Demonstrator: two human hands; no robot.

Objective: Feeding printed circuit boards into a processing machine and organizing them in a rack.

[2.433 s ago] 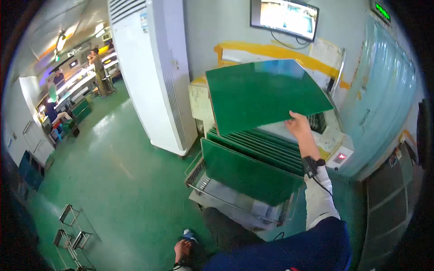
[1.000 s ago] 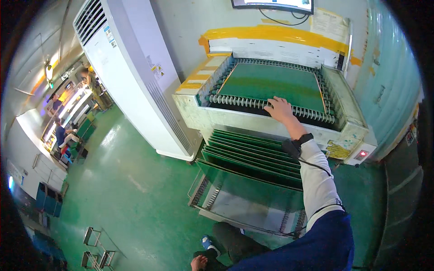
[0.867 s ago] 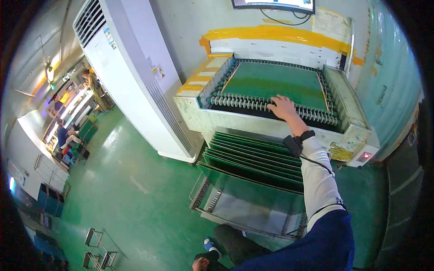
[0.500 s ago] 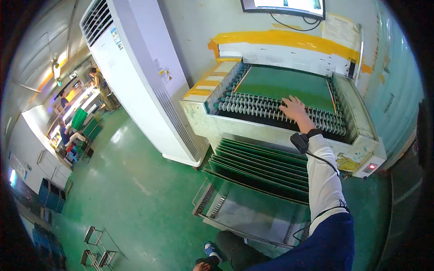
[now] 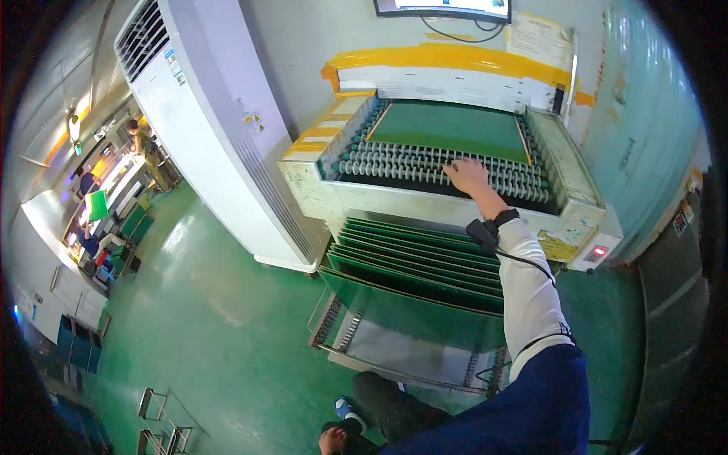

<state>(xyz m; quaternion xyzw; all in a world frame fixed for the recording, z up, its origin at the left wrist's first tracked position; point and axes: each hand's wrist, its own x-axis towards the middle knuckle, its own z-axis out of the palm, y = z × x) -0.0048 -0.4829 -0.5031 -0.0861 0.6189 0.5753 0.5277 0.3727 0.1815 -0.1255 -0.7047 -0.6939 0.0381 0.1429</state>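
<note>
A flat green panel lies on the rollers of a conveyor machine, with a thin pale strip along each side. My right hand reaches over the front rows of grey disc rollers, just short of the panel's near edge. Its fingers are stretched out and hold nothing. Below the machine, several green panels stand tilted in a row on a metal rack. Only a small part of my left hand shows, low by my leg at the bottom edge; its fingers are not clear.
A tall white air conditioner stands left of the machine. A screen hangs above, with loose cables. Metal frames are on the green floor at lower left. Co-workers sit and stand at a lit bench far left.
The view has shifted, so the machine sits further left and higher. My right hand has drawn back slightly from the panel's edge. In the background, a co-worker's green sheet shows at another angle.
</note>
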